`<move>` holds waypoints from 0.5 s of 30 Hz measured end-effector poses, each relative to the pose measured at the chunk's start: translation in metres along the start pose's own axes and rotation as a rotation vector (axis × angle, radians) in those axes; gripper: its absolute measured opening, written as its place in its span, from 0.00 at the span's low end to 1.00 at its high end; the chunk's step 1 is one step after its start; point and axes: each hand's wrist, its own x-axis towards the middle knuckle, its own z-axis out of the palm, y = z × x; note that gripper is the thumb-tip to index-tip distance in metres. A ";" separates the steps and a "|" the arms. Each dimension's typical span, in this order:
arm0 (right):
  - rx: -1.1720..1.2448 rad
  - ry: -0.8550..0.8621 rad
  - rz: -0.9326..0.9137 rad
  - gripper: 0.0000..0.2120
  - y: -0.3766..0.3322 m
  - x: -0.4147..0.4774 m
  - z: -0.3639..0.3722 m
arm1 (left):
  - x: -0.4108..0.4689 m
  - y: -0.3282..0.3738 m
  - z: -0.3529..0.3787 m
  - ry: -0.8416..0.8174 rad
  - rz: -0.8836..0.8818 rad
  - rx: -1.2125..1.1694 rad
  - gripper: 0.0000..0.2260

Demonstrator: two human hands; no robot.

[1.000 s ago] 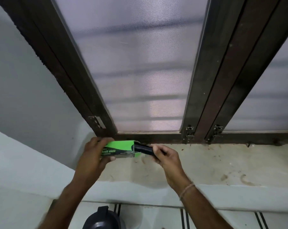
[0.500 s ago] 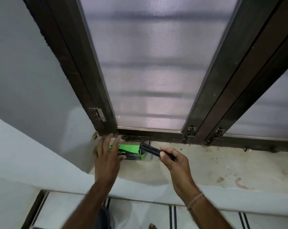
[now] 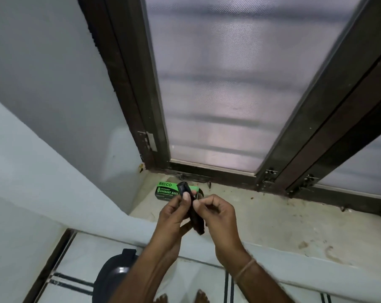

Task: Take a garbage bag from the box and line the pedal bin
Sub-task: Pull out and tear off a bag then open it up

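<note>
A green garbage bag box (image 3: 168, 190) lies on the stone window sill (image 3: 261, 217), in its left corner by the frame. In front of it I hold a black rolled garbage bag (image 3: 194, 212) upright between both hands. My left hand (image 3: 174, 217) pinches the roll near its top with thumb and fingers. My right hand (image 3: 215, 215) grips its right side, fingers curled. The black pedal bin (image 3: 114, 274) stands on the floor below the sill, left of my forearm, partly hidden by it.
A dark wooden window frame (image 3: 128, 84) with frosted panes rises behind the sill. A light wall (image 3: 43, 106) closes the left side. White floor tiles with dark stripes (image 3: 76, 281) and my bare toes (image 3: 180, 299) show at the bottom.
The box now lies alone on the sill; my left hand left it and joined my right hand on the black roll, which came out of the box and toward me. The camera tilted down.
</note>
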 end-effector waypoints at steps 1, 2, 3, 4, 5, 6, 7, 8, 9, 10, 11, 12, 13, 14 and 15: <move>0.022 -0.013 0.041 0.10 0.000 0.000 0.000 | -0.002 -0.002 -0.003 -0.003 -0.031 -0.036 0.21; 0.055 -0.023 0.096 0.12 0.000 0.001 -0.001 | -0.003 -0.005 -0.005 0.000 -0.069 -0.085 0.22; 0.082 -0.029 0.152 0.14 0.001 0.003 0.000 | -0.004 -0.006 -0.008 0.013 -0.102 -0.138 0.23; 0.100 -0.030 0.203 0.14 0.001 0.004 -0.001 | -0.007 -0.007 -0.009 0.023 -0.120 -0.171 0.24; 0.102 -0.016 0.243 0.13 0.001 0.005 0.000 | -0.009 -0.008 -0.010 0.017 -0.119 -0.173 0.25; 0.108 0.006 0.271 0.10 0.000 0.005 0.001 | -0.010 -0.009 -0.013 -0.001 -0.106 -0.148 0.25; 0.110 0.026 0.288 0.08 -0.002 0.004 0.003 | -0.010 -0.009 -0.015 -0.012 -0.092 -0.109 0.25; 0.111 0.051 0.294 0.06 -0.003 0.004 0.005 | -0.011 -0.010 -0.017 -0.022 -0.077 -0.075 0.24; 0.109 0.070 0.293 0.06 -0.006 0.003 0.008 | -0.011 -0.010 -0.020 -0.030 -0.064 -0.056 0.23; 0.114 0.082 0.289 0.07 -0.007 0.003 0.010 | -0.012 -0.010 -0.022 -0.032 -0.058 -0.050 0.22; 0.126 0.094 0.282 0.09 -0.008 0.001 0.015 | -0.013 -0.010 -0.025 -0.036 -0.054 -0.045 0.23; 0.154 0.101 0.273 0.11 -0.009 -0.001 0.019 | -0.014 -0.010 -0.028 -0.040 -0.054 -0.038 0.23; 0.197 0.111 0.267 0.14 -0.011 -0.004 0.026 | -0.016 -0.009 -0.032 -0.052 -0.052 -0.031 0.24; 0.240 0.111 0.262 0.16 -0.013 -0.009 0.031 | -0.018 -0.009 -0.036 -0.068 -0.048 -0.022 0.24; 0.269 0.097 0.249 0.18 -0.015 -0.014 0.036 | -0.021 -0.007 -0.038 -0.088 -0.040 -0.010 0.24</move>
